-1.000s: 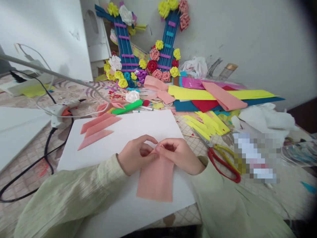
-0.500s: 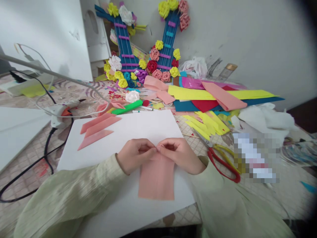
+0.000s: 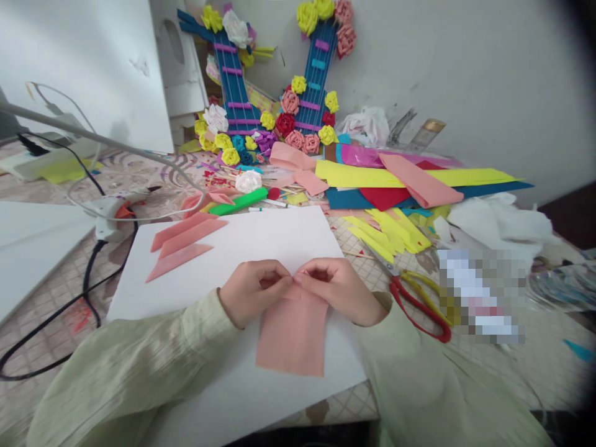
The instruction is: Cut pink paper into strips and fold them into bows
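Observation:
A piece of pink crepe paper (image 3: pixel 292 338) hangs down toward me over a white sheet (image 3: pixel 195 385). Its far edge is pinched between the fingertips of my left hand (image 3: pixel 255 288) and my right hand (image 3: pixel 342 288), which almost meet. Both hands are closed on that edge; the fingers partly hide how it is folded there. Folded pink paper strips (image 3: pixel 186 239) lie slanted on the sheet's far left part. To the right of my right hand rest scissors (image 3: pixel 421 304) with red and yellow handles.
Yellow paper strips (image 3: pixel 391 233) lie beyond the scissors. Coloured paper rolls (image 3: pixel 419 180) are stacked at the back right. Two blue guitar-shaped pieces (image 3: pixel 237 93) with paper flowers lean on the wall. A glue gun (image 3: pixel 112 214) and its black cable are at left, near a green marker-like stick (image 3: pixel 239 202).
The lower end of the pink paper has swung slightly to the left. Both hands keep their pinch, with only tiny finger movement.

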Action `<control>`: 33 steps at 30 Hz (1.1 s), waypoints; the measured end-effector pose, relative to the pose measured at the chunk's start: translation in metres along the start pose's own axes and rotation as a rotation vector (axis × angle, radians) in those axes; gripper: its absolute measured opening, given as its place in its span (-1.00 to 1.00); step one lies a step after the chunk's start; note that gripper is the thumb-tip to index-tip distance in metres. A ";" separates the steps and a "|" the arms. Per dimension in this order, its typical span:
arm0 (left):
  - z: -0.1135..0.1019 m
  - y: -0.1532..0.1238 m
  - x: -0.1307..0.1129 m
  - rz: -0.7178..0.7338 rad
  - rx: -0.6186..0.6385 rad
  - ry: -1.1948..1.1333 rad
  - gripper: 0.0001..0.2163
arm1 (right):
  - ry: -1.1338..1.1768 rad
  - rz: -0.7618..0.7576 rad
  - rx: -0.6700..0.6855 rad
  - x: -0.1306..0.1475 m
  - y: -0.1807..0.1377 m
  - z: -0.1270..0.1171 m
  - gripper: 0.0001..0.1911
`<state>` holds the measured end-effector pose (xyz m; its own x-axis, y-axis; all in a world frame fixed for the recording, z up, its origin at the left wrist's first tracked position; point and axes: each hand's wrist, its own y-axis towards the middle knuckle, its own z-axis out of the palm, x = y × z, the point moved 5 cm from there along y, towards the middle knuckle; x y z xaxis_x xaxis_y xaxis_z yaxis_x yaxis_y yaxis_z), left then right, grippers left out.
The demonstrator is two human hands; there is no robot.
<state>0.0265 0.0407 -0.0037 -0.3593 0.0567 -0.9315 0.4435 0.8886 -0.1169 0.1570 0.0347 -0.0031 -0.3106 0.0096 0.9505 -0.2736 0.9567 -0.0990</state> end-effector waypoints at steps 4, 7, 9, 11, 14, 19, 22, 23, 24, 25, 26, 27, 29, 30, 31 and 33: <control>0.000 0.000 -0.001 0.018 0.002 0.048 -0.83 | 0.002 0.001 -0.005 0.000 0.000 0.000 -0.86; 0.000 0.000 0.000 0.020 0.003 0.073 -0.82 | 0.004 0.004 -0.009 0.000 0.000 0.000 -0.85; 0.000 0.000 0.000 0.019 0.004 0.085 -0.82 | 0.003 0.007 -0.012 0.000 0.000 0.000 -0.85; 0.001 0.000 0.000 0.021 0.010 0.073 -0.82 | 0.007 0.008 -0.010 0.000 0.000 0.001 -0.87; 0.001 0.000 0.000 0.031 0.012 0.051 -0.83 | 0.014 0.009 -0.007 0.000 0.000 0.001 -0.88; 0.000 0.000 0.001 0.046 -0.007 0.114 -0.82 | 0.027 0.022 -0.005 0.000 -0.001 0.000 -0.87; -0.001 0.000 0.001 0.045 -0.028 0.173 -0.79 | 0.031 0.021 -0.028 0.002 0.000 -0.003 -0.87; -0.002 0.001 0.001 0.042 -0.037 0.192 -0.78 | 0.031 0.019 -0.037 0.003 0.000 -0.004 -0.87; -0.003 0.001 0.001 0.042 -0.046 0.206 -0.77 | 0.032 0.017 -0.048 0.004 0.000 -0.006 -0.87; -0.003 0.001 0.001 0.042 -0.054 0.215 -0.77 | 0.032 0.013 -0.058 0.005 0.000 -0.007 -0.87; -0.004 0.001 0.001 0.044 -0.063 0.218 -0.76 | 0.031 0.009 -0.067 0.005 0.001 -0.008 -0.87; -0.005 0.002 0.001 0.048 -0.069 0.217 -0.76 | 0.031 0.005 -0.074 0.005 0.001 -0.010 -0.87; -0.005 0.002 0.003 0.055 -0.078 0.209 -0.76 | 0.033 -0.002 -0.084 0.005 0.001 -0.012 -0.86; -0.006 0.002 0.003 0.056 -0.078 0.203 -0.75 | 0.037 -0.002 -0.091 0.004 0.001 -0.013 -0.86; -0.006 0.002 0.005 0.056 -0.078 0.197 -0.75 | 0.044 -0.001 -0.100 0.004 0.001 -0.014 -0.86; -0.006 0.002 0.007 0.056 -0.081 0.187 -0.76 | 0.058 0.009 -0.126 0.003 0.000 -0.016 -0.87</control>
<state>0.0196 0.0455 -0.0078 -0.4855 0.1839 -0.8547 0.4022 0.9150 -0.0316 0.1703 0.0397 0.0047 -0.2585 0.0316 0.9655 -0.1535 0.9854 -0.0734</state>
